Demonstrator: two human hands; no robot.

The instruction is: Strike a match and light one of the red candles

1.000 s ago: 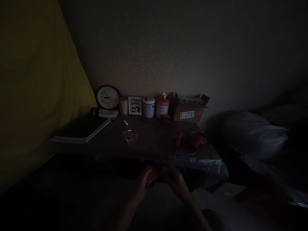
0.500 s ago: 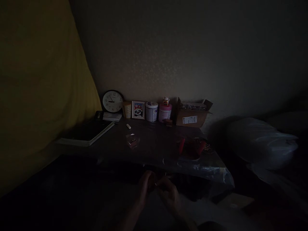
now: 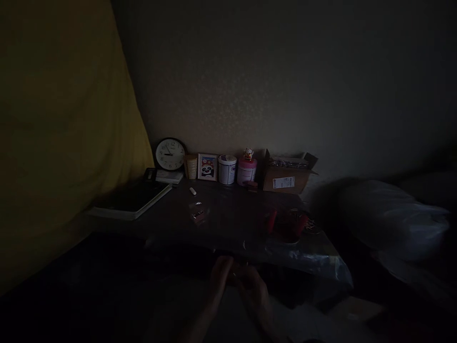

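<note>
Holding left hand beside right hand, near side; seemingly working midway, showing nothing finished; not discerning either grip.

Dim grey wall behind a dark table, yellow drape at left

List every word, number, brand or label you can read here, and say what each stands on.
"12": on the clock.
"9": also on the clock.
Too small or blurred to read: the print on the white tub, the pink tub and the box label.
No brand name is legible.
</note>
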